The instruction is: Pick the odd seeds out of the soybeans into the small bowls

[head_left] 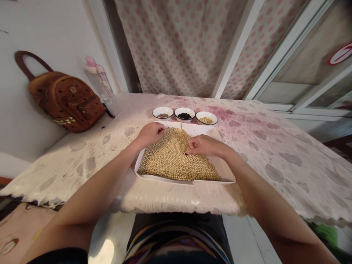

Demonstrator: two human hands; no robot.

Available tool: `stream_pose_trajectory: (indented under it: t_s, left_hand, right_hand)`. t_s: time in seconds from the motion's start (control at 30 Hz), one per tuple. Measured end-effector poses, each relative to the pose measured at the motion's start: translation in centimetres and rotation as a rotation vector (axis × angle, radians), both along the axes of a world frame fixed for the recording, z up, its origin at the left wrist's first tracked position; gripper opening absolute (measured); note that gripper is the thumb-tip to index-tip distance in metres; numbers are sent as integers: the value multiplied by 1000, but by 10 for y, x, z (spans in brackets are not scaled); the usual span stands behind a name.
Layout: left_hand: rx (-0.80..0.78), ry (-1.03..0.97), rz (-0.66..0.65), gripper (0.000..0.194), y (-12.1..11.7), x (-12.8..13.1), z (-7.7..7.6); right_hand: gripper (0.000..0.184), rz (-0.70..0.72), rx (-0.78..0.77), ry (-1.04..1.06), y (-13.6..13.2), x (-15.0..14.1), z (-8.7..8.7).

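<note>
Fingertips of the left hand were partly hidden by its own curled fingers, over the far left part of the white tray; whether they pinched anything, I cannot tell. Those of the right hand were bent inward, thumb and forefinger close together at the surface of the pale yellow beans; a grip could not be made out, and a dark red spot at the tips was too small to identify. The beans lay heaped in the tray, on the near part of the table, with both hands covering some of them. The forearms blocked parts of the tablecloth.

Just beyond the tray stood three bowls in a row: one with small mixed reddish and green pieces, one with black pieces, one with pale yellow pieces. Far left, a brown backpack leaned by the wall, near a clear bottle. The frame cut off the polka-dot curtain above.
</note>
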State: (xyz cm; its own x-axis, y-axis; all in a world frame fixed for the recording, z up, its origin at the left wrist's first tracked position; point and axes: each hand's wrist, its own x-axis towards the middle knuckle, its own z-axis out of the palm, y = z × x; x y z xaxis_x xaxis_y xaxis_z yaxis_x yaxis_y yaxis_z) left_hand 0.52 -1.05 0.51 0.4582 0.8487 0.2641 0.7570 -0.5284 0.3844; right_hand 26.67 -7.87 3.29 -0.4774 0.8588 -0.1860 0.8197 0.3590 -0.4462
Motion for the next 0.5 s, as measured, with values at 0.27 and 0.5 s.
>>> stream_pose_trajectory:
  t_s: [0.27, 0.5]
  left_hand:
    - [10, 2, 0, 21, 1, 0, -2]
    - [-2, -3, 0, 20, 1, 0, -1]
  right_hand:
    - [40, 19, 0, 31, 0, 0, 0]
    - [37, -30, 56, 5, 2, 3, 3]
